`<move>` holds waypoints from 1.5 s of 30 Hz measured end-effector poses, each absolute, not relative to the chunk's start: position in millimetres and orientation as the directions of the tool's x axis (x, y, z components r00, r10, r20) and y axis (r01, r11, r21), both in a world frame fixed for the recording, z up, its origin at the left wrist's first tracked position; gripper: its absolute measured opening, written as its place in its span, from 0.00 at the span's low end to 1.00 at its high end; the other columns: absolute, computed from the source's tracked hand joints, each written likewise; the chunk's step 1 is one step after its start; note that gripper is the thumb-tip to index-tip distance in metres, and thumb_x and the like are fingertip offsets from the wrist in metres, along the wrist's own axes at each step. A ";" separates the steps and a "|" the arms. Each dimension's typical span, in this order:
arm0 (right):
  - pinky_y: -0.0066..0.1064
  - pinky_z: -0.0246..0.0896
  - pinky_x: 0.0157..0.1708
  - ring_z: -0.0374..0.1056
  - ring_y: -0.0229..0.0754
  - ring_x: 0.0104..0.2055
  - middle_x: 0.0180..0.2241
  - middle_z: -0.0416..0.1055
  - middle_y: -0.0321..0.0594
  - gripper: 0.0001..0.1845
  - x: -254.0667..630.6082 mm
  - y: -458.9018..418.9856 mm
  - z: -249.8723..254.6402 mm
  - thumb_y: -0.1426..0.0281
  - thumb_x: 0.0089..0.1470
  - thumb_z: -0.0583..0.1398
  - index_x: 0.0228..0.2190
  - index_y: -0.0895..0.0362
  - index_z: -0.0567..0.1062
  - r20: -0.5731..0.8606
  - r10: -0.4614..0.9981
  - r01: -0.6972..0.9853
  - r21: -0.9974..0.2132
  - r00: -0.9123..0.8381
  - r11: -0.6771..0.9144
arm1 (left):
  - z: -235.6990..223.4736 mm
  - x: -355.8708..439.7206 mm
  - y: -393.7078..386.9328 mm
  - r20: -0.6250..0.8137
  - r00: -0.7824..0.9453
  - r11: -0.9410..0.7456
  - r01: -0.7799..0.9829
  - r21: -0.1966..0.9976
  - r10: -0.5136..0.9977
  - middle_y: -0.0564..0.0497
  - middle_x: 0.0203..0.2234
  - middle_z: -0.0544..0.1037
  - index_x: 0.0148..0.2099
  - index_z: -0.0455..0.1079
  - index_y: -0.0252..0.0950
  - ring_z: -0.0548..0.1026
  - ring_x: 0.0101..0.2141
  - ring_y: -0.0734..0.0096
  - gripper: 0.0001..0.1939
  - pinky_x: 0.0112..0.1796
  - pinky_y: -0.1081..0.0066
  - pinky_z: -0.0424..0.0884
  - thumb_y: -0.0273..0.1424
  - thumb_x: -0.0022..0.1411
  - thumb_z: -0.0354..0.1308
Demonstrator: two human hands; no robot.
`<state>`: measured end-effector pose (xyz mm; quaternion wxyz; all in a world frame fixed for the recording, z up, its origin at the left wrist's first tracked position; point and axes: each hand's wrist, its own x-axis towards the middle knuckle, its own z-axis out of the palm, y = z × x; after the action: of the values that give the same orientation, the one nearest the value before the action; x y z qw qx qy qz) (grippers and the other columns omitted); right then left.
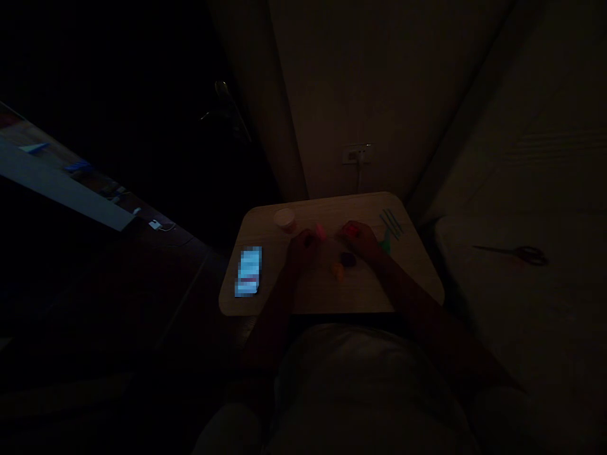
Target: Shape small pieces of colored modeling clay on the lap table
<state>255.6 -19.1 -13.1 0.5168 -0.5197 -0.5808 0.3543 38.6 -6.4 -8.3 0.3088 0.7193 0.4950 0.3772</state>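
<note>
In dim light, my left hand [302,249] is over the middle of a small wooden table [275,297], its fingers curled; what they hold, if anything, is hidden in shadow. A pink lump [321,232] is right beside its fingertips. My right hand [365,241] is closed around a small red piece [351,229]. Between my forearms lie a dark purple lump [348,259] and an orange lump [337,272]. A green piece [386,241] rests just right of my right wrist.
A pale cup [285,220] stands at the back left of the table, and a lit phone [249,272] lies at the left. Several thin sticks [391,223] are at the back right. Scissors [521,254] lie on a pale surface to the right. A wall socket [358,154] holds a plug.
</note>
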 end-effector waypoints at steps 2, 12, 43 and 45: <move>0.33 0.58 0.30 0.61 0.41 0.28 0.25 0.67 0.35 0.17 255.3 -19.4 -13.3 0.53 0.47 0.65 0.25 0.54 0.70 0.238 0.969 0.241 -0.946 0.068 0.215 | -8.3 38.4 -5.9 0.230 0.230 -0.316 0.483 0.817 0.946 0.55 0.27 0.74 0.35 0.71 0.36 0.69 0.29 0.73 0.08 0.32 0.72 0.62 0.34 0.64 0.56; 0.32 0.56 0.29 0.59 0.40 0.27 0.25 0.66 0.34 0.20 256.7 -19.3 -13.5 0.52 0.45 0.66 0.25 0.53 0.67 0.280 0.960 0.284 -0.923 0.029 0.261 | -6.9 38.5 -6.1 0.223 0.231 -0.312 0.494 0.812 0.947 0.54 0.28 0.75 0.34 0.71 0.37 0.70 0.30 0.71 0.08 0.34 0.72 0.63 0.34 0.64 0.56; 0.32 0.52 0.26 0.55 0.39 0.25 0.19 0.62 0.34 0.24 256.7 -24.1 -5.6 0.48 0.50 0.62 0.19 0.53 0.67 0.223 0.974 0.254 -0.945 0.047 0.205 | -5.5 39.0 -7.6 0.238 0.236 -0.327 0.489 0.809 0.942 0.54 0.29 0.75 0.35 0.71 0.37 0.70 0.31 0.72 0.08 0.34 0.72 0.63 0.34 0.65 0.55; 0.32 0.53 0.26 0.58 0.40 0.24 0.19 0.65 0.35 0.22 257.1 -24.8 -5.2 0.49 0.51 0.61 0.20 0.53 0.71 0.212 0.977 0.256 -0.946 0.026 0.198 | -5.9 39.1 -7.4 0.226 0.232 -0.314 0.492 0.812 0.946 0.54 0.29 0.75 0.35 0.71 0.37 0.70 0.31 0.72 0.08 0.34 0.72 0.64 0.34 0.65 0.55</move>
<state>257.1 -24.8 -5.2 0.4950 -0.5179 -0.5951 0.3642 39.1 -7.4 -5.9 0.3081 0.7219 0.4979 0.3688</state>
